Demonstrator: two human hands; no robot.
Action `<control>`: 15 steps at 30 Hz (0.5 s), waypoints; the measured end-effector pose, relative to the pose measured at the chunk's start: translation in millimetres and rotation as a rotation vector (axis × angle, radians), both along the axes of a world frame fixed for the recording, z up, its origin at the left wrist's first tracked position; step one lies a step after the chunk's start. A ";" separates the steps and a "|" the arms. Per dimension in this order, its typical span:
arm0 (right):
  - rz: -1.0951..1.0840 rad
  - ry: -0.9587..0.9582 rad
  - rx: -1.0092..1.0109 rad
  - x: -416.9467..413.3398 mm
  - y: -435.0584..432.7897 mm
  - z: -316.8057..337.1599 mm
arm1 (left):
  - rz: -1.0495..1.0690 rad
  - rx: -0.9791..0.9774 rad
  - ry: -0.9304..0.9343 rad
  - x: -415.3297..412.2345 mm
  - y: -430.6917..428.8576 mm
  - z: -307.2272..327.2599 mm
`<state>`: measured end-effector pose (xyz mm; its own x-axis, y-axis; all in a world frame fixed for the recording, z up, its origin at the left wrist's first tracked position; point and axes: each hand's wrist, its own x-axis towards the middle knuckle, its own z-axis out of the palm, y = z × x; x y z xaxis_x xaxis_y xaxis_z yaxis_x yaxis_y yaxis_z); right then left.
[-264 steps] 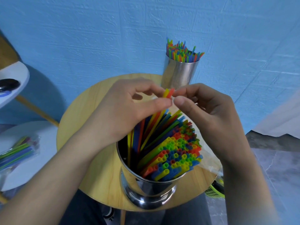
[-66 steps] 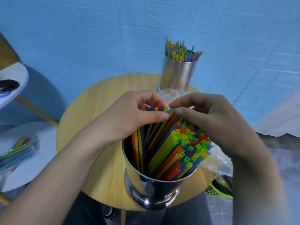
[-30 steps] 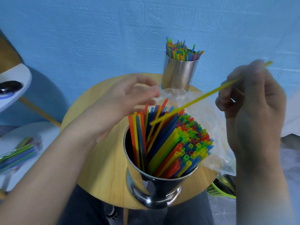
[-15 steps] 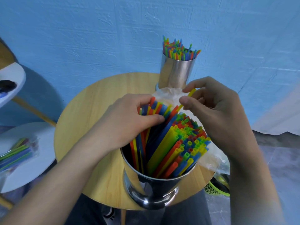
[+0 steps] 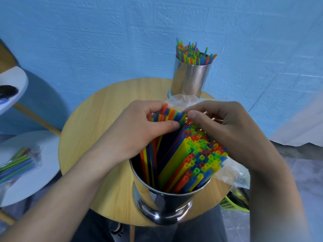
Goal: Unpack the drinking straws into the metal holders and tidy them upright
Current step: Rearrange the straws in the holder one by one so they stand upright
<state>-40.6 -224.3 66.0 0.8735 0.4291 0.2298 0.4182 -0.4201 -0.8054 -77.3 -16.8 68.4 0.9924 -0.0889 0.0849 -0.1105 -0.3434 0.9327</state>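
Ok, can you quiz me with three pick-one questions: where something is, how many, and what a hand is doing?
1. Where is the far cup? A) back of the wooden table B) on the floor C) on a chair
2. How many cups stand on that table? A) one B) two C) four
3. What is the left hand doing? A) lying flat B) pinching straws C) waving
Answers: 1A, it stands near the wall; 2B, the near cup and the far one; 3B, its fingers curl round a bunch.
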 end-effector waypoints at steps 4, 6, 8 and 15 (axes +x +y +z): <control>-0.013 -0.007 0.021 -0.1 0.0 1.2 | 0.011 0.017 0.002 -0.6 -0.2 -0.4; -0.017 -0.011 0.035 -0.9 0.7 1.1 | 0.043 0.040 -0.036 1.3 0.0 -2.1; -0.013 -0.014 0.051 -2.3 1.4 1.0 | 0.068 0.046 -0.051 2.8 -0.1 -3.3; -0.025 -0.013 0.090 -3.1 2.0 1.8 | 0.020 -0.042 -0.057 -1.5 0.4 -1.5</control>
<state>-43.7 -222.3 67.8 0.8802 0.3845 0.2781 0.4196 -0.3566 -0.8348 -78.9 -16.4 66.9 0.9875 -0.0638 0.1441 -0.1568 -0.3072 0.9386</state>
